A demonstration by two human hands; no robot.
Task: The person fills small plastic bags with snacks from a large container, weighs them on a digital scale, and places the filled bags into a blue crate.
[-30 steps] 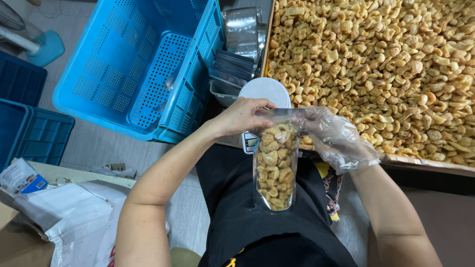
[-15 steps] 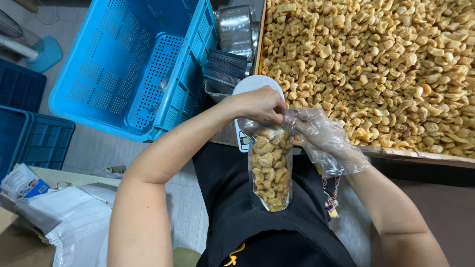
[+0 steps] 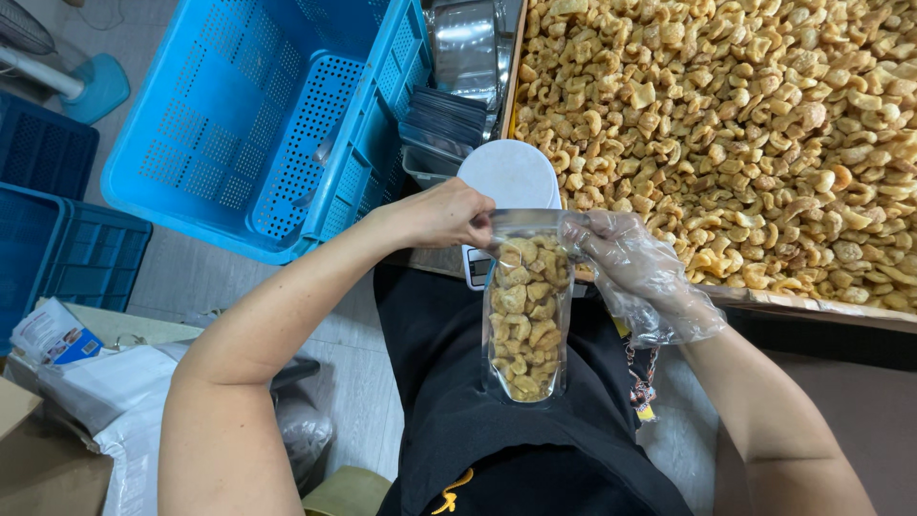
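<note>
A clear stand-up pouch (image 3: 527, 311) filled with golden fried snack pieces hangs upright over my lap. My left hand (image 3: 435, 215), bare, pinches the pouch's top left corner. My right hand (image 3: 635, 268), in a loose clear plastic glove, grips the top right edge. Both hands press along the pouch's top strip. Just behind the pouch sits a small white round-topped scale (image 3: 508, 177), partly hidden by it.
A large tray (image 3: 764, 298) heaped with the same fried pieces fills the upper right. A big light-blue perforated crate (image 3: 258, 124) stands to the left, darker blue crates (image 3: 48, 220) beyond it. Steel containers (image 3: 468, 48) sit behind the scale. Plastic bags and a cardboard box (image 3: 57, 420) lie at lower left.
The pouch and both hands have stayed over my lap, shifting slightly. My fingers have moved along the pouch's top edge, and the view has drifted a little.
</note>
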